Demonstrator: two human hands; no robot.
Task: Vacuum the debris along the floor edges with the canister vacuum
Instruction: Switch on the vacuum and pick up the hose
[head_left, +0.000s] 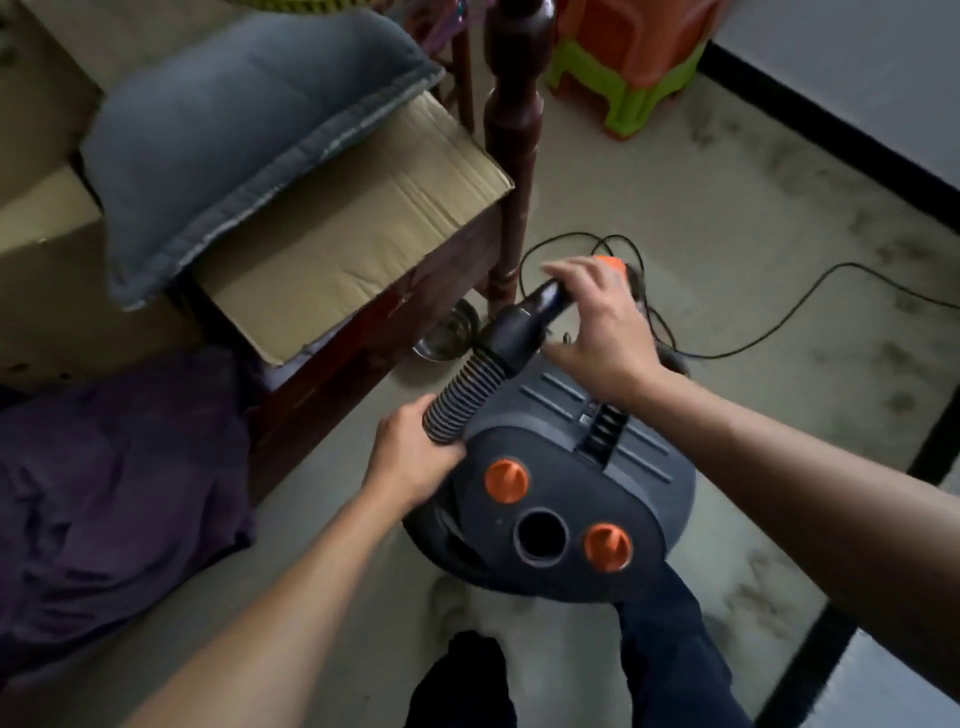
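Observation:
A dark grey canister vacuum (613, 467) with two orange knobs and a round open port sits on the floor below me. Its black ribbed hose (465, 387) rises from the body's left side to a black rigid handle piece (524, 322). My left hand (415, 457) grips the lower end of the ribbed hose. My right hand (597, 322) holds the upper end of the handle piece, fingers curled over it. An orange part (610, 261) shows just behind my right hand.
A dark wooden bed frame with a turned post (514, 156) stands left, topped by cardboard (353, 244) and a grey cushion (234, 130). A metal bowl (447, 332) sits under it. A black power cord (779, 322) loops across the floor. Stacked plastic stools (628, 67) stand far back. Purple cloth (114, 493) hangs left.

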